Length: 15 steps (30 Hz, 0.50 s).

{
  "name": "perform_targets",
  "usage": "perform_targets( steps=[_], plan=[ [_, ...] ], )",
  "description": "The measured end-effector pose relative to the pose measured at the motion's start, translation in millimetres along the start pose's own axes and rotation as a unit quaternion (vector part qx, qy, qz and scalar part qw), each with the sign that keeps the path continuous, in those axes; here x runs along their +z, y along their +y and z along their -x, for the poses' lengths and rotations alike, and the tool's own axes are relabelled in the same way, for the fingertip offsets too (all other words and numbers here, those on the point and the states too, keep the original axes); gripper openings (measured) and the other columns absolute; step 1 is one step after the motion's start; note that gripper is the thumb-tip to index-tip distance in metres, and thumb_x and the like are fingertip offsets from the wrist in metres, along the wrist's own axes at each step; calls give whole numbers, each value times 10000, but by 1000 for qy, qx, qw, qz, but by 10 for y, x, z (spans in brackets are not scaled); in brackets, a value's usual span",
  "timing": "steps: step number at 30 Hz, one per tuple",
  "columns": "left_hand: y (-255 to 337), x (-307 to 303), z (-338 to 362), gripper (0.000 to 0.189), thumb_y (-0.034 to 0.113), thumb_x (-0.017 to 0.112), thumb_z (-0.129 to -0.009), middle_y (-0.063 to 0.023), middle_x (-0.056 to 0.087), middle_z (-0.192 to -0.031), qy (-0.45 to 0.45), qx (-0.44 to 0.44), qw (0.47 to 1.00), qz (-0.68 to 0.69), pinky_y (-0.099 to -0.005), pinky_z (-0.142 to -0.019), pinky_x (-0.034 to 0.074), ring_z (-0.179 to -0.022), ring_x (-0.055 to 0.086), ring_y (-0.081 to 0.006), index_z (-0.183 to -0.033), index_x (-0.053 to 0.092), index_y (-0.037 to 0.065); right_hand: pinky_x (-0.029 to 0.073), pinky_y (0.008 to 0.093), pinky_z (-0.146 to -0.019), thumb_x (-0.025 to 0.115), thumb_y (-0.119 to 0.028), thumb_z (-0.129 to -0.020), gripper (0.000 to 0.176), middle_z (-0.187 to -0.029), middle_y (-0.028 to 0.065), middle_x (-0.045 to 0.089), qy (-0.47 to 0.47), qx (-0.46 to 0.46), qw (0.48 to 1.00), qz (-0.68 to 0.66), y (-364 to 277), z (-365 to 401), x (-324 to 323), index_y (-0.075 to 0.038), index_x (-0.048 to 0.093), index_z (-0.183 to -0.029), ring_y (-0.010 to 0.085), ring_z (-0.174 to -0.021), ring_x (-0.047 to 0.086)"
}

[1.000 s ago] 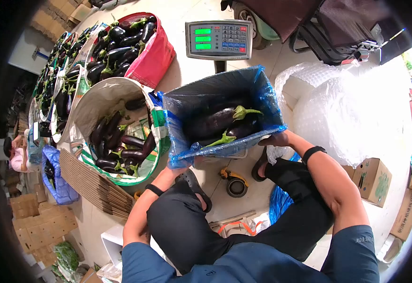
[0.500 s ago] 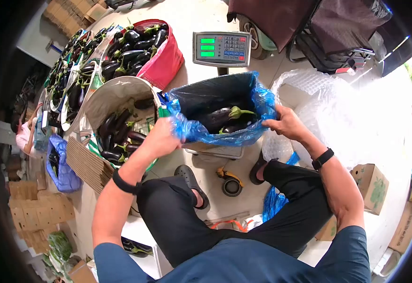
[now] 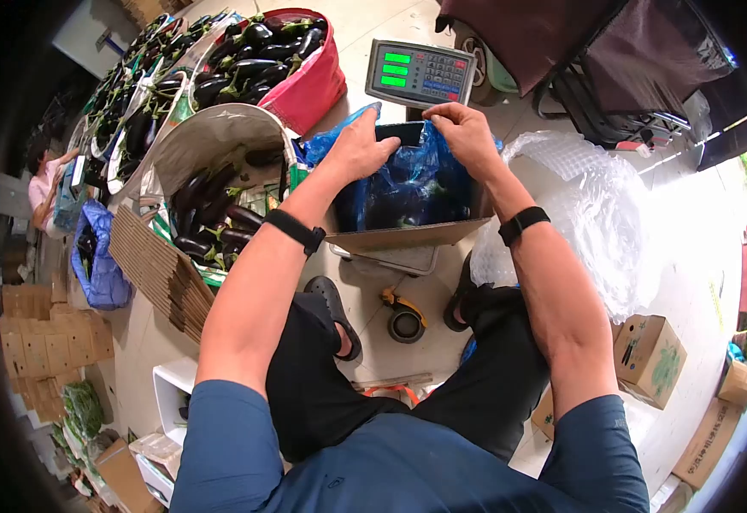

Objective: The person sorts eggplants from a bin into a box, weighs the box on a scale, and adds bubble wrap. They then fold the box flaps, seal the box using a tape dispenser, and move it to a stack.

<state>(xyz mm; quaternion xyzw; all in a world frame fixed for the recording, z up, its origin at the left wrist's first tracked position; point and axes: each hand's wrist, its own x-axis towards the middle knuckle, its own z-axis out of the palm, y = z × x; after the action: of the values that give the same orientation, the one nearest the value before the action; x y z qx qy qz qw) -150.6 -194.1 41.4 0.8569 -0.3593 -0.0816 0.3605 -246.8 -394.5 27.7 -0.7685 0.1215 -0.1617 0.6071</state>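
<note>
A cardboard box [image 3: 408,237] stands between my knees on a platform scale [image 3: 399,258]. Its blue plastic liner [image 3: 414,184] is drawn across the top, and dark eggplants show dimly through the film. My left hand [image 3: 361,150] is closed on the liner's far edge at the left. At the right of that edge, my right hand [image 3: 466,137] pinches the plastic between thumb and fingers. A gap between the hands shows the box's dark inner far wall.
The scale's display [image 3: 420,73] rises behind the box. Bags of eggplants [image 3: 262,64] and an open sack [image 3: 220,141] stand at left, beside folded cardboard [image 3: 155,274]. Bubble wrap [image 3: 596,222] lies at right. A tape dispenser [image 3: 406,323] sits between my feet. Another person [image 3: 47,184] is at far left.
Both hands have moved from the box's left and right sides to its far edge, closer together. The liner, folded outward before, now covers the eggplants. The near cardboard edge is uncovered.
</note>
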Motion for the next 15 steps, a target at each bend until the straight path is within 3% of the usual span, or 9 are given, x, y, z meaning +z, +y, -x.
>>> perform_targets(
  steps=[3, 5, 7, 9, 11, 13, 15],
  plan=[
    [-239, -75, -72, 607, 346, 689, -865, -338, 600, -1294, -42, 19, 999, -27, -456, -1060, 457, -1248, 579, -424, -1286, 584, -78, 505, 213, -838, 637, -93, -987, 184, -1039, 80, 743, -10, -18, 999, 50, -59, -62, 191, 34, 731, -1080, 84, -942, 650],
    [-260, -83, -122, 512, 288, 683, -879, -297, 655, -1233, 1, 53, 996, -67, -438, -992, 510, -1164, 650, -381, -1256, 621, -52, 522, 227, -783, 632, -89, -983, 206, -1042, 92, 743, -4, -39, 997, 67, -99, -127, 132, 26, 720, -1129, 99, -895, 664],
    [-69, -267, -217, 437, 205, 672, -891, -247, 716, -1097, 196, 22, 973, 116, -415, -883, 561, -997, 718, -346, -1244, 621, -48, 538, 248, -711, 638, -86, -973, 239, -1019, 100, 740, 75, -18, 995, -66, -345, -171, -127, 25, 698, -1176, 127, -829, 682],
    [136, -539, -240, 342, 137, 647, -902, -195, 739, -987, 277, 6, 951, 136, -393, -790, 581, -861, 737, -324, -1198, 629, -35, 567, 272, -614, 641, -80, -949, 254, -997, 124, 732, 179, -38, 983, -30, -453, -136, -469, 46, 688, -1165, 161, -756, 713],
    [152, -660, -216, 301, 124, 648, -890, -175, 731, -958, 327, -5, 935, 137, -409, -795, 571, -861, 719, -336, -1166, 637, 4, 582, 289, -657, 659, -93, -943, 275, -1033, 130, 723, 198, 13, 980, -17, -64, -121, -938, 54, 675, -1175, 182, -813, 724],
    [136, -706, -144, 308, 162, 666, -916, -129, 729, -953, 449, 143, 882, -33, -354, -789, 577, -841, 713, -251, -1198, 643, 40, 587, 317, -716, 659, -108, -947, 299, -1071, 131, 719, 45, 141, 989, -8, 429, 57, -1386, 51, 654, -1201, 201, -855, 718],
    [406, -662, 73, 168, 139, 641, -931, -150, 714, -905, 346, 216, 913, 4, -397, -754, 562, -837, 703, -308, -1074, 673, 56, 580, 330, -776, 646, -159, -973, 334, -1122, 126, 707, -108, 280, 954, -28, 582, 399, -1407, 37, 625, -1243, 221, -945, 705]
  ],
)
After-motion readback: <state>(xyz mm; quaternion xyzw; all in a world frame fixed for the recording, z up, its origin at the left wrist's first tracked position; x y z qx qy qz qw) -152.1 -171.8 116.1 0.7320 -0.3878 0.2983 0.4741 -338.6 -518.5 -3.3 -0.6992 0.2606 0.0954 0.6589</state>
